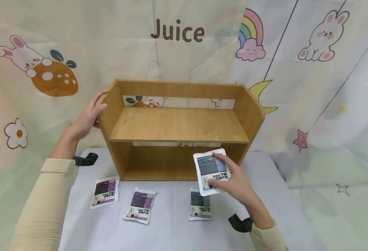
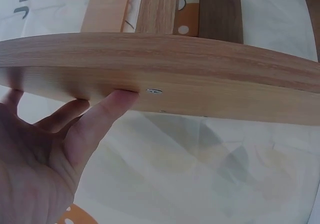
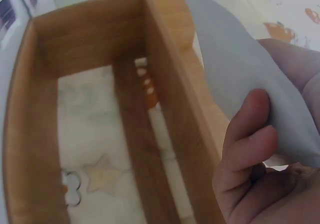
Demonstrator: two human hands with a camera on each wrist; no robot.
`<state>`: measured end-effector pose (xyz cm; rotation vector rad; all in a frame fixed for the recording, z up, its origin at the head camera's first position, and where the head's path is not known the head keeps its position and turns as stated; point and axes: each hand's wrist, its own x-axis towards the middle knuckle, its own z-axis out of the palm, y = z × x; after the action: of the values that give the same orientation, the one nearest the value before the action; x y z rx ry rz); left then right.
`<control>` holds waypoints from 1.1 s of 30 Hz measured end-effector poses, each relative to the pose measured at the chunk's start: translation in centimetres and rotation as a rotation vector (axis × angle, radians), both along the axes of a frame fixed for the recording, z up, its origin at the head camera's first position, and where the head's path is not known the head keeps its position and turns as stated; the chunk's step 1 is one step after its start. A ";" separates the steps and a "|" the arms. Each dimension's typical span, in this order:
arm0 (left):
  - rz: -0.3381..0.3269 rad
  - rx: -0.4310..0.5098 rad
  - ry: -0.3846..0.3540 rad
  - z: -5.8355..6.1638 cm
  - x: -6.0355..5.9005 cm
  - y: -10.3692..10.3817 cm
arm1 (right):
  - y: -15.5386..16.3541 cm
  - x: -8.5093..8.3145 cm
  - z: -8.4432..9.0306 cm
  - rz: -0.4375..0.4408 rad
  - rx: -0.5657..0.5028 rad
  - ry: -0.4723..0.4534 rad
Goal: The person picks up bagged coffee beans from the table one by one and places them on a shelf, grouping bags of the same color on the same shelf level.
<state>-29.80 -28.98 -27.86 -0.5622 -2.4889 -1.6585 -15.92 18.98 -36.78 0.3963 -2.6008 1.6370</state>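
My left hand [image 1: 88, 115] presses its fingertips against the outer face of the left side panel of a two-tier wooden shelf [image 1: 177, 123]; the left wrist view shows thumb and fingers [image 2: 102, 119] along that panel [image 2: 210, 96]. In front of the lower tier, on the right, my right hand [image 1: 235, 181] pinches a flat white pouch [image 1: 211, 170] with a dark blue-grey label. In the right wrist view the pouch's plain white back [image 3: 240, 69] shows between the thumb and curled fingers [image 3: 250, 139]. A similar blue-labelled pouch [image 1: 200, 207] lies on the table just below it.
Two purple-labelled pouches, one by the shelf's lower left corner [image 1: 105, 191] and one nearer the middle [image 1: 140, 205], lie on the white-covered table [image 1: 168, 233]. Behind the shelf hangs a printed cloth [image 1: 115, 45] with cartoon rabbits and the word Juice.
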 end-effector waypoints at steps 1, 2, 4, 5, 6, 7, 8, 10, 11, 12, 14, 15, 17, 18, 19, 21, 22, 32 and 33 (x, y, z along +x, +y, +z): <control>-0.002 -0.007 -0.001 -0.1 0.0 -0.1 | -0.5 -0.2 0.3 0.005 -0.010 0.005; -0.003 -0.011 -0.001 -0.1 0.1 -0.2 | -0.9 -0.4 0.6 0.006 -0.017 0.011; -0.008 -0.019 0.006 -0.1 -0.1 -0.2 | -1.6 -1.1 1.3 0.007 -0.031 0.027; -0.008 -0.021 0.009 0.0 -0.2 -0.1 | -1.9 -1.4 1.7 0.003 -0.035 0.032; -0.007 -0.022 0.012 0.1 -0.2 0.0 | -2.1 -1.8 2.1 -0.001 -0.040 0.036; -0.007 -0.022 0.015 0.1 -0.3 0.1 | -2.5 -2.1 2.5 -0.007 -0.044 0.039; -0.007 -0.020 0.017 0.2 -0.4 0.2 | -2.8 -2.5 2.8 -0.010 -0.050 0.042; -0.007 -0.014 0.020 0.2 -0.5 0.3 | -3.5 -3.2 3.4 -0.019 -0.064 0.048; -0.006 -0.013 0.021 0.2 -0.5 0.3 | -3.8 -3.6 3.7 -0.023 -0.074 0.049; -0.004 -0.014 0.020 0.2 -0.5 0.3 | -4.2 -4.0 3.9 -0.024 -0.087 0.048; 0.002 -0.020 0.014 0.1 -0.3 0.3 | -5.1 -4.7 4.3 -0.019 -0.111 0.039; 0.005 -0.023 0.012 0.0 -0.2 0.2 | -5.5 -5.1 4.5 -0.017 -0.126 0.032; 0.008 -0.026 0.008 -0.1 0.0 0.0 | -6.4 -5.8 4.9 -0.014 -0.150 0.021; 0.008 -0.028 0.008 -0.1 0.0 0.0 | -6.8 -6.2 5.1 -0.013 -0.160 0.015; 0.010 -0.027 0.009 -0.2 0.2 -0.2 | -7.3 -6.6 5.3 -0.009 -0.169 0.013; 0.011 -0.018 0.017 -0.1 0.3 -0.3 | -8.2 -7.4 5.9 -0.003 -0.188 0.014; 0.013 -0.017 0.021 0.0 0.3 -0.4 | -8.6 -7.8 6.1 0.002 -0.192 0.019; 0.013 -0.005 0.025 0.0 0.1 -0.3 | -12.2 -11.6 7.6 0.011 -0.236 0.022; 0.012 -0.006 0.018 -0.2 0.1 -0.3 | -12.5 -11.9 7.6 0.016 -0.239 0.013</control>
<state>-29.69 -29.23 -28.02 -0.5590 -2.4801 -1.6348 -27.77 6.47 -29.22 0.4123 -2.3593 1.9137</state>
